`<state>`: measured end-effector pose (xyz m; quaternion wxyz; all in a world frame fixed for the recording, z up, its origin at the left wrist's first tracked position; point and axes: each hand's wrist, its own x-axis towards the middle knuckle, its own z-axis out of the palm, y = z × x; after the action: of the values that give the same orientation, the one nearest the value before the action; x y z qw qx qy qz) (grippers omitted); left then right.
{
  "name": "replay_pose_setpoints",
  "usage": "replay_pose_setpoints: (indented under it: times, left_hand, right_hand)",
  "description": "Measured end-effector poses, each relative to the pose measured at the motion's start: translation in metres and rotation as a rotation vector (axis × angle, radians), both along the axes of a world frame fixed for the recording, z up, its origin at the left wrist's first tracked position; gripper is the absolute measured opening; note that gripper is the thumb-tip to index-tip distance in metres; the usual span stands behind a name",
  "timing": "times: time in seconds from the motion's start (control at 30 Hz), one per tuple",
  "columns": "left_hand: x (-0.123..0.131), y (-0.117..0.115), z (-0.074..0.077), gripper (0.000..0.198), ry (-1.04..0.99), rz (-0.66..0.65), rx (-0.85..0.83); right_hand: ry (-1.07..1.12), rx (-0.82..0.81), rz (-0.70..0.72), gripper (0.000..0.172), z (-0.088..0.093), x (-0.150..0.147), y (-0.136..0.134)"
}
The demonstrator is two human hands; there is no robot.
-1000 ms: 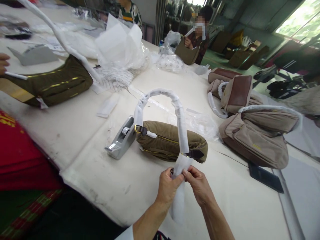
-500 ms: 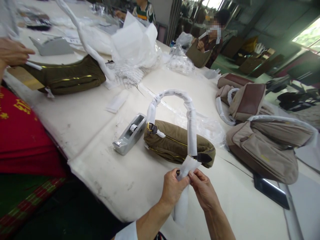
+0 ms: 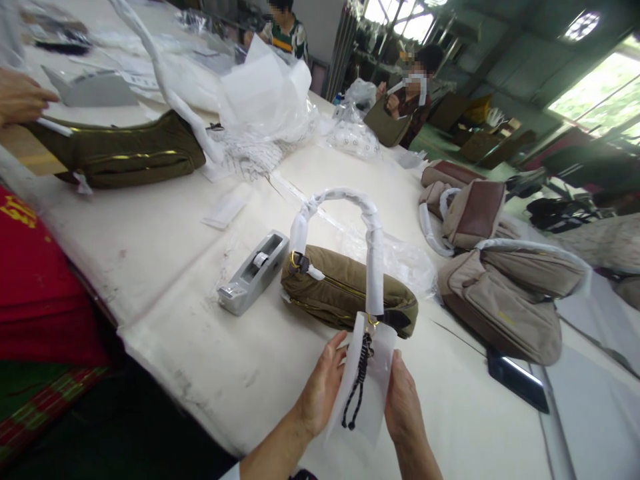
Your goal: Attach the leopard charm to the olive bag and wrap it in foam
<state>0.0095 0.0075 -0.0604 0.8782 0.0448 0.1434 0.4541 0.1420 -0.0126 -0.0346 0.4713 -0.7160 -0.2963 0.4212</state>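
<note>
An olive-green handbag (image 3: 340, 283) lies on the table with its wrapped white handle (image 3: 376, 267) arching up. From a gold ring at the handle's near end hangs a black braided cord tassel (image 3: 361, 373), lying over a translucent white paper sheet (image 3: 381, 373). My left hand (image 3: 320, 390) is open at the sheet's left edge, its fingers apart. On the other side, my right hand (image 3: 404, 400) is open along the sheet's right edge, thumb stretched upward; its other fingers are partly hidden.
A grey tape dispenser (image 3: 255, 272) stands left of the bag. Beige bags (image 3: 505, 307) and a dark phone (image 3: 517, 380) lie to the right. A co-worker's hand (image 3: 23, 97) is by another olive bag (image 3: 135, 157). Plastic wrapping (image 3: 265, 100) is piled behind; other people stand farther back.
The white paper, folded round the tassel and pinched in both hands before, is now spread open and shows the tassel. My hands have moved apart to its two sides.
</note>
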Motion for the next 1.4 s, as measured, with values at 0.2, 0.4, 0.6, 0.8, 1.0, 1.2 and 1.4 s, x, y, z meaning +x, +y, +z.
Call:
replay_pose_setpoints:
  times: [0.2, 0.4, 0.6, 0.8, 1.0, 1.2, 1.4]
  left_hand:
    - [-0.012, 0.0, 0.0, 0.074, -0.062, -0.032, 0.115]
    - [-0.016, 0.005, 0.004, 0.053, 0.195, -0.048, 0.055]
    - [-0.019, 0.009, -0.005, 0.044, -0.105, -0.228, -0.265]
    - [-0.021, 0.011, -0.011, 0.048, -0.142, -0.22, -0.334]
    - [-0.024, 0.012, -0.016, 0.048, -0.1, -0.218, -0.388]
    - [-0.036, 0.015, -0.014, 0.046, -0.006, -0.161, -0.441]
    - [-0.053, 0.018, -0.016, 0.043, 0.084, -0.084, -0.483]
  right_hand:
    - [-0.162, 0.033, 0.029, 0.051, 0.002, -0.006, -0.011]
    - [0.091, 0.013, -0.044, 0.035, 0.004, -0.01, -0.011]
    - [0.251, 0.011, -0.093, 0.035, 0.002, -0.011, -0.008]
    - [0.216, 0.002, -0.101, 0.045, -0.001, -0.008, -0.006]
    - [0.214, 0.004, -0.123, 0.04, -0.004, -0.007, -0.004]
    - [0.166, 0.018, -0.115, 0.038, -0.011, -0.006, -0.002]
    - [0.152, -0.035, -0.125, 0.048, -0.012, -0.005, 0.001]
